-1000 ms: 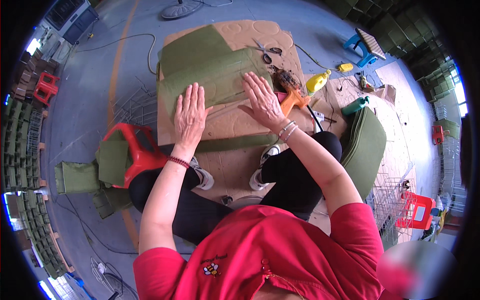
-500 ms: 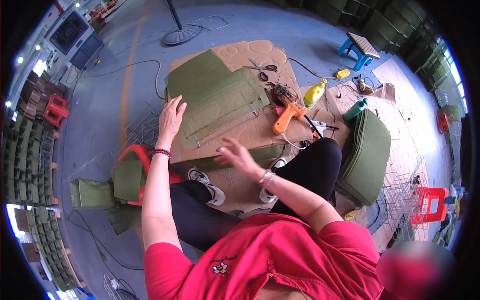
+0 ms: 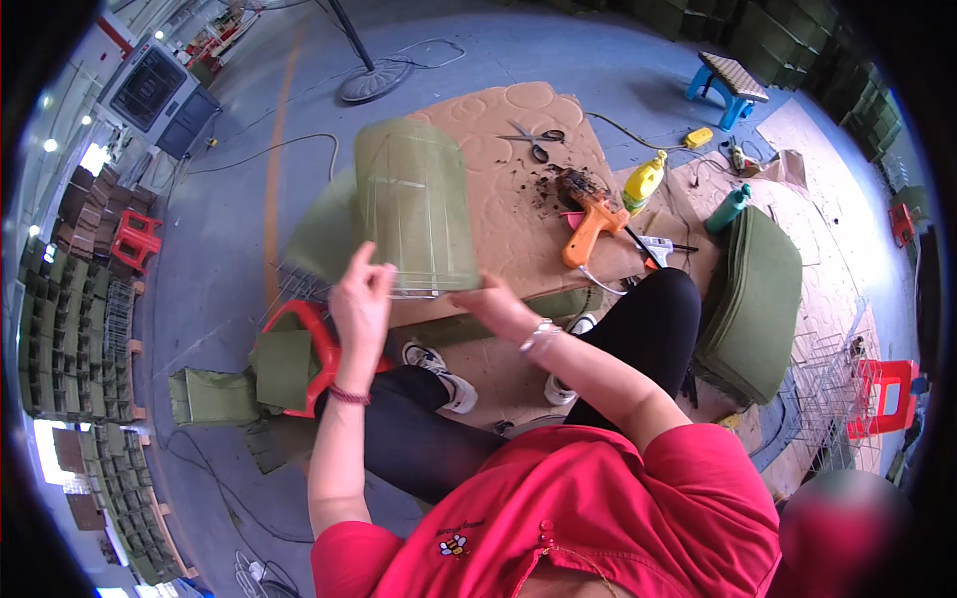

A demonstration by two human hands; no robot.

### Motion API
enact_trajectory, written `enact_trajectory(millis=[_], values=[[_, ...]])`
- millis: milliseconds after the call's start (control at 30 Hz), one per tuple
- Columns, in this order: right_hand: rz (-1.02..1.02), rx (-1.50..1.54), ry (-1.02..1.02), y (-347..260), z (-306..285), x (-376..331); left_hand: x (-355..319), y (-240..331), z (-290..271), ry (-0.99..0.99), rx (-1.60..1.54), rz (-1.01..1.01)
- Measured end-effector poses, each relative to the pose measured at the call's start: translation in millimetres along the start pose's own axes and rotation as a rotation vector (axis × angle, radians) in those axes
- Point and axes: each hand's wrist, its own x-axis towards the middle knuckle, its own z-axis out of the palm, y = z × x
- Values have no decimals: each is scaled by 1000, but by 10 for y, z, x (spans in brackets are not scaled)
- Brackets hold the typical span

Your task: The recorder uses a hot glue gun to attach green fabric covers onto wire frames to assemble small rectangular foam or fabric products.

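A green felt-like sheet (image 3: 414,164) and a thin wire frame (image 3: 417,267) are raised together above the cardboard-topped work surface (image 3: 513,224). The sheet bends over the frame, and a blurred flap (image 3: 324,234) of it hangs to the left. At the near left corner, my left hand (image 3: 361,304) has its thumb and forefinger close together on the frame's edge. My right hand (image 3: 496,307) grips the near right corner, with some fingers hidden behind the sheet.
An orange glue gun (image 3: 595,231), scissors (image 3: 538,140) and a yellow bottle (image 3: 644,181) lie or stand to the right of the frame. Beyond my right knee is a stack of green sheets (image 3: 753,309). A red stool (image 3: 324,349) holding green pieces stands at my left.
The wire frame and sheet, flat before, have been lifted and turned toward me. My right hand has moved to the frame's corner, and my left hand has come lower and nearer.
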Motion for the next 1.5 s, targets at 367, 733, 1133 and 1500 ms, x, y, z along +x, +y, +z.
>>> enact_trajectory(millis=[367, 733, 1133, 1500], values=[[-123, 208, 239, -244, -484, -210, -161, 153, 415, -178, -138, 21], [-456, -372, 367, -425, 162, 49, 416, 26, 438, -174, -378, 129], [-320, -372, 161, -1030, -324, 270, 1214, -1140, 464, -249, -540, -390], [-33, -244, 181, -1458, -509, 589, 436, -716, 47, -87, -797, -430]])
